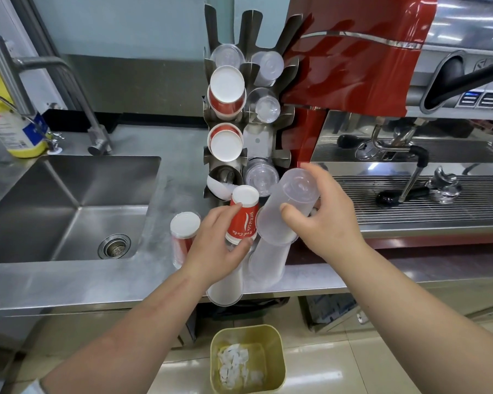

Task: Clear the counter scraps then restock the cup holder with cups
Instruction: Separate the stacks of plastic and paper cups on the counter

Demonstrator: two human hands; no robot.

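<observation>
Head view: we reach both bare forearms over the steel counter [69, 282] toward the cup holder [256, 137]. Our left hand [217, 248] is palm down, fingers and thumb wrapped around a red paper cup [243, 216] that stands upside down, white base up, just below the holder's lowest left slot. Our right hand [325, 217] is closed around a stack of clear plastic cups [289, 206], tilted with its base toward the holder's lower right slot. The two hands are close, side by side, not touching.

The holder's left column carries red cups [227, 95] in two slots; the right column carries clear cups [266, 105]. More clear cup stacks [265, 265] lie on the counter edge beneath our hands, and another sleeve of red cups [182, 237] lies left of them. On the floor, a yellow bin [273, 362] holds white paper scraps [235, 365].
</observation>
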